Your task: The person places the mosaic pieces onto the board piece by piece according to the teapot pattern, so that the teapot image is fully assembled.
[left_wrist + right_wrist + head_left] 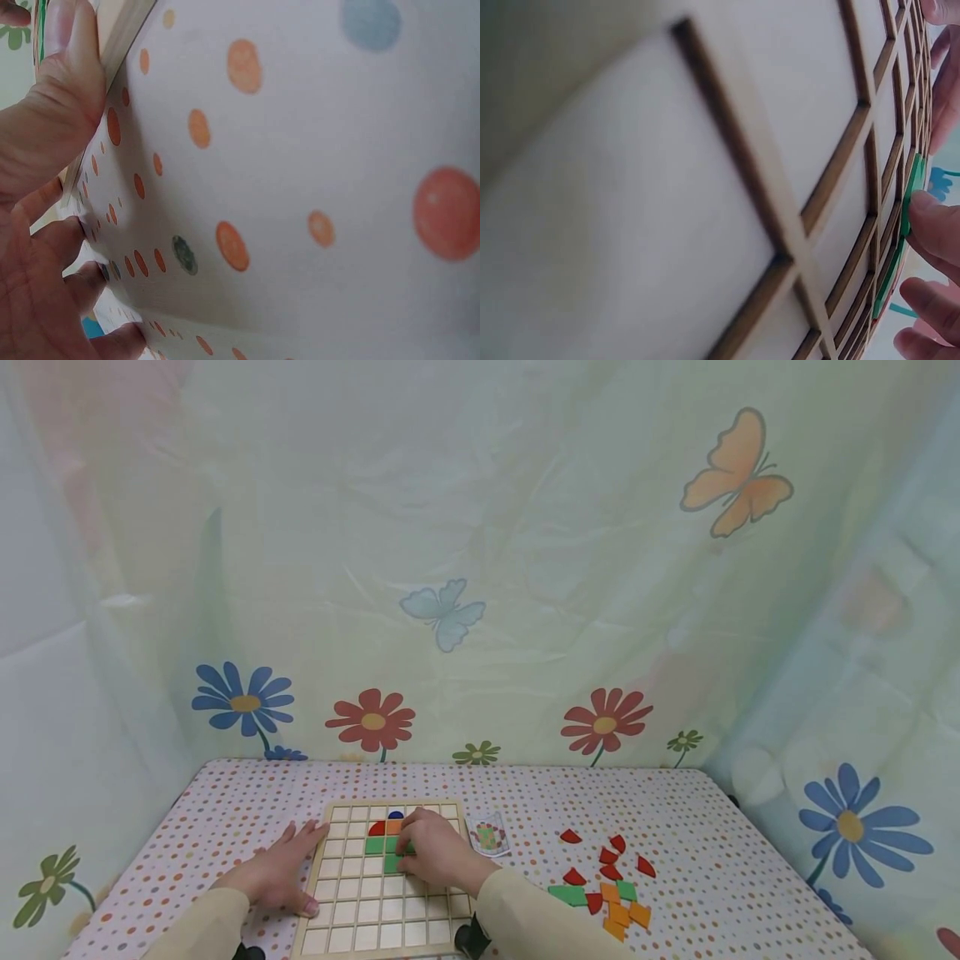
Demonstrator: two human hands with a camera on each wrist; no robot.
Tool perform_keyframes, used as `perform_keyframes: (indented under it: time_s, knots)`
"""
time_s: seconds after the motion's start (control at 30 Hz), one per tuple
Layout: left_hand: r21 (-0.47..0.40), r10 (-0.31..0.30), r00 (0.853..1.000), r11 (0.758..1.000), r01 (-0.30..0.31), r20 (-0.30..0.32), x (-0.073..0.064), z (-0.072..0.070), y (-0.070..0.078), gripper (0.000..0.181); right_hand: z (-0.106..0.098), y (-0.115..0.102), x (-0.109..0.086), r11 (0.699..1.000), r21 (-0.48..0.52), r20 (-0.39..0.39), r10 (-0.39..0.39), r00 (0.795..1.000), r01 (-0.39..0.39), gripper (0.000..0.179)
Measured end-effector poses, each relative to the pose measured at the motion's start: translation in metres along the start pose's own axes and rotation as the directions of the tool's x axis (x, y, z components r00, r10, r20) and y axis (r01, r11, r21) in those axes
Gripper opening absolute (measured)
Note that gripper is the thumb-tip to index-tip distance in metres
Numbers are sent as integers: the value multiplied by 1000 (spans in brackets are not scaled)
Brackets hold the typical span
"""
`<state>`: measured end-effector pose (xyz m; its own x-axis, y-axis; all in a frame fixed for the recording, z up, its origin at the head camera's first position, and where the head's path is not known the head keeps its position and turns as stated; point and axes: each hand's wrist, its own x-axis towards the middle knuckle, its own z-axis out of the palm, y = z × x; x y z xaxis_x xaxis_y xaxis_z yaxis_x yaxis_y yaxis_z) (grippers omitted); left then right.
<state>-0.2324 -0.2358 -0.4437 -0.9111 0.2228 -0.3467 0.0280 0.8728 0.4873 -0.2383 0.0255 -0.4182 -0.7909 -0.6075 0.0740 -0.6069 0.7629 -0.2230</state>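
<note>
A wooden grid board (345, 889) lies on the table with coloured tiles in its upper squares. Among them are a blue rounded tile (395, 815), a red quarter-round tile (377, 828), an orange square tile (393, 827) and several green square tiles (374, 845). My right hand (438, 852) reaches over the board from the right. Its thumb touches a green tile (915, 180) in the right wrist view, with the other fingers apart from it. At the board's left edge rests my left hand (277, 868), fingers spread, thumb against the wooden frame (124, 37).
Right of the board lies a small pattern card (487, 835). Farther right are loose tiles: red quarter-rounds (609, 855), orange squares (618, 914) and green ones (567, 895). A dotted cloth (712, 877) covers the table; a printed curtain (525, 610) hangs behind.
</note>
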Motion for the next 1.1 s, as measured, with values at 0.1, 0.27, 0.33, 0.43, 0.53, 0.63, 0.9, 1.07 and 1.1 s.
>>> perform_keyframes:
  time_s: [0.1,0.27,0.33,0.43,0.53,0.63,0.9,1.07,1.1]
  knots:
    - [7,6,1000,1000,-6,3,-6,-3,7,118,0,-1,-1,1000,1,-3,4,1000,-4,5]
    - [21,15,1000,1000,-15,-7,-16,-7,17,113,-1,-1,-1,1000,-4,-9,4,1000,-4,5]
    - [26,18,1000,1000,-17,-9,-18,-7,19,112,-1,-1,-1,1000,-3,-8,4,1000,-4,5]
    - [25,12,1000,1000,-12,-10,-20,-8,20,112,-1,0,0,1000,-6,-6,-1,1000,1,5]
    - [20,3,1000,1000,-3,-9,-21,-8,21,113,-1,1,0,1000,-13,-6,-11,1000,11,5]
    - [16,-4,1000,1000,4,-5,-20,-8,21,113,-2,1,-2,1000,-7,-10,-9,1000,9,5]
    - [22,6,1000,1000,-6,-5,-21,-8,21,112,-11,9,-11,989,136,14,57,998,-59,4]
    - [8,8,1000,1000,-8,4,-15,-6,15,115,-20,19,-21,968,233,15,95,995,-95,6]
    - [11,19,1000,1000,-19,5,-11,-4,10,116,-23,22,-24,964,246,16,105,994,-106,6]
